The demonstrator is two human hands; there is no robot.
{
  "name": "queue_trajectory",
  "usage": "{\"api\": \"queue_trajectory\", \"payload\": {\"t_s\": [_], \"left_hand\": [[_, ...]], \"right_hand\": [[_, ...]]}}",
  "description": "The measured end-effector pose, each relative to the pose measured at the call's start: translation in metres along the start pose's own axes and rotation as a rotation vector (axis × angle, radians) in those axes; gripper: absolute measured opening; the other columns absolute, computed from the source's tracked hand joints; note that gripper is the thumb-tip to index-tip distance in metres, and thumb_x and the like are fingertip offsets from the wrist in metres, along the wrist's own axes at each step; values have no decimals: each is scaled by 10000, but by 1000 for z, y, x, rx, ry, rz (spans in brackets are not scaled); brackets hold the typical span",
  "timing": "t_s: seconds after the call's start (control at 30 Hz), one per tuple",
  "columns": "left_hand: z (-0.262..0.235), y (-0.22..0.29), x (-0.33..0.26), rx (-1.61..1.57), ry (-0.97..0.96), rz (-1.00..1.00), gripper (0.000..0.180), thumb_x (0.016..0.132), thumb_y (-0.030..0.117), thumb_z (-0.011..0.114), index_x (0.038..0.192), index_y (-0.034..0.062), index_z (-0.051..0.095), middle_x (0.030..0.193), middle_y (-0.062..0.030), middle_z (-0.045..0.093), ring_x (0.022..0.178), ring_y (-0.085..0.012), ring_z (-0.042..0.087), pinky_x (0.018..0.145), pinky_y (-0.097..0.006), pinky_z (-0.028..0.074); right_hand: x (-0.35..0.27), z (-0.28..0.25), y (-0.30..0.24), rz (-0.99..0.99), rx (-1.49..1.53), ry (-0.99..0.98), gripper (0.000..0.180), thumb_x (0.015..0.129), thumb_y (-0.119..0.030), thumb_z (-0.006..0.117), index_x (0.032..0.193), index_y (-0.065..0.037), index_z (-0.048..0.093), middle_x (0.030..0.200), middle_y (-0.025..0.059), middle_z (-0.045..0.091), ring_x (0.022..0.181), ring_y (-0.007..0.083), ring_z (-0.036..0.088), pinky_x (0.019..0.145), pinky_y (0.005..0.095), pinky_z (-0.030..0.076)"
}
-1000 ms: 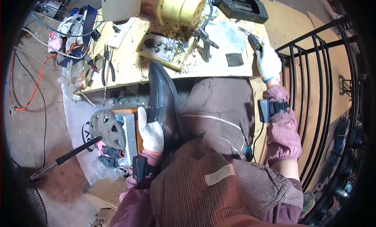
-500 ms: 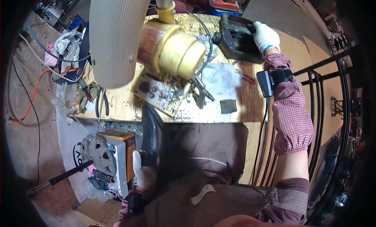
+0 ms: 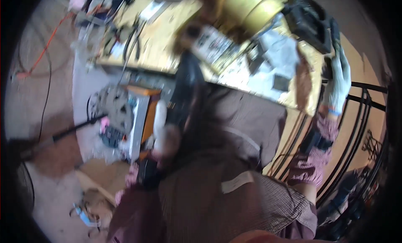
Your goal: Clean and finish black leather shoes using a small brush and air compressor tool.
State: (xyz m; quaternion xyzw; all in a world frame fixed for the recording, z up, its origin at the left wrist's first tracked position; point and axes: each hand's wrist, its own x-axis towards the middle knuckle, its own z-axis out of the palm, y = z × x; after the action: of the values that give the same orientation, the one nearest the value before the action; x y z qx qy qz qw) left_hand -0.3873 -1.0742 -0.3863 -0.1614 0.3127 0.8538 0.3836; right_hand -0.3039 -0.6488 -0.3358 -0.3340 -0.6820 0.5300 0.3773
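Observation:
My left hand (image 3: 162, 127), in a white glove, is low at the left of my lap. It is closed on the rear end of a black leather shoe (image 3: 187, 86), whose rounded front points up toward the bench (image 3: 161, 44). Beyond the bench's right edge is my right hand (image 3: 341, 77), also gloved and blurred by motion. Its fingers lie along a long dark thing I cannot make out. Just left of those fingers sits a black tray-like box (image 3: 307, 23). A brown apron (image 3: 247, 113) covers my lap.
On the bench are a yellow cylindrical machine part (image 3: 255, 8), a stained board (image 3: 215, 46), pliers (image 3: 133, 44) and a small dark square (image 3: 280, 82). A grey disc (image 3: 113, 109) stands beside an orange-edged box (image 3: 150, 121). Black metal rails (image 3: 356, 117) run along the right.
My view has shifted, so the bench sits higher and tilted. The right hand has come back from the black box toward me, with a dark thing along its fingers. My left hand keeps the shoe.

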Motion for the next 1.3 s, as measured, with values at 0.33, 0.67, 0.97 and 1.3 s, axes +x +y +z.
{"api": "queue_trajectory", "payload": {"t_s": [0.33, 0.67, 0.97, 1.3], "left_hand": [[-21, -16, 6, -181, -278, -124, 724, 1015, 566, 439, 1383, -52, 515, 1355, -169, 592, 1232, -283, 558, 1138, -415, 369], [-16, -18, 3, -570, -758, -266, 775, 1020, 600, 379, 1449, -44, 426, 1452, -171, 507, 1308, -274, 501, 1180, -400, 323], [-10, -19, 6, -432, -640, -162, 682, 1043, 531, 405, 1409, -43, 451, 1411, -141, 539, 1283, -211, 520, 1163, -363, 358], [-11, -40, 6, -358, -533, 45, 301, 1064, 160, 385, 1259, -20, 528, 1203, -122, 608, 1143, -253, 583, 1120, -345, 386]], "right_hand": [[-247, 79, 0, -343, -317, -655, 381, 914, -188, 700, 1238, 10, 662, 1022, 181, 728, 808, 277, 738, 711, 323, 582], [-233, 99, 6, -864, -612, -550, 348, 908, -126, 677, 1233, -2, 664, 943, 181, 720, 731, 274, 712, 625, 348, 571], [-243, 95, -23, -501, -420, -708, 280, 884, -122, 709, 1137, -5, 695, 961, 140, 722, 722, 271, 703, 672, 342, 583], [-245, 79, -47, -223, -434, -760, 333, 947, -215, 663, 1186, 15, 681, 796, 143, 674, 641, 251, 682, 626, 327, 540]]}}
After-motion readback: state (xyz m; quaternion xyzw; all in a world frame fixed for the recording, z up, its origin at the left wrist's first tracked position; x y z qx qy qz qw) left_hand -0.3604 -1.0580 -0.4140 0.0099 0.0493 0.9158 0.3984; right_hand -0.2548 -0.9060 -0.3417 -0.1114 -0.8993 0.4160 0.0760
